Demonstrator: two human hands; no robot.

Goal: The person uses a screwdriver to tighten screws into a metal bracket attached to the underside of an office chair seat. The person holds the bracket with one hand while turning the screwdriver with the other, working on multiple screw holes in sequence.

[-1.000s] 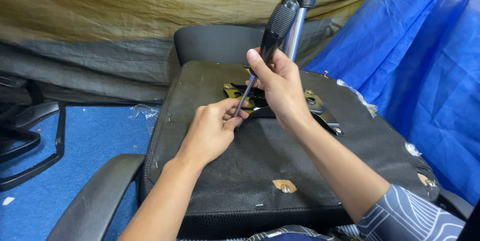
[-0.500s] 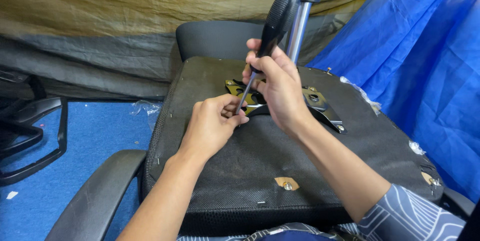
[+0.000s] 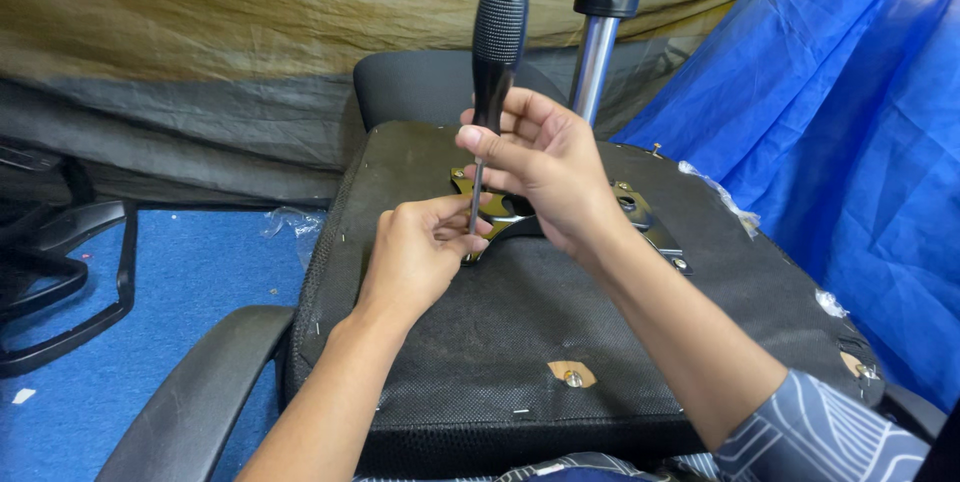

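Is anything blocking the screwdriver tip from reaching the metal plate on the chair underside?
Nothing visible does. The right hand holds the screwdriver upright; the left hand steadies its shaft just above the metal plate. The fingers hide the tip itself.

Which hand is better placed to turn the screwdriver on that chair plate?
Right, probably. The right hand already wraps the screwdriver below its black handle, holding it upright, while the left hand pinches near the tip at the metal plate.

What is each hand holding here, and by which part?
Right hand grips the screwdriver at the handle's lower end. Left hand fingers steady its shaft near the tip.
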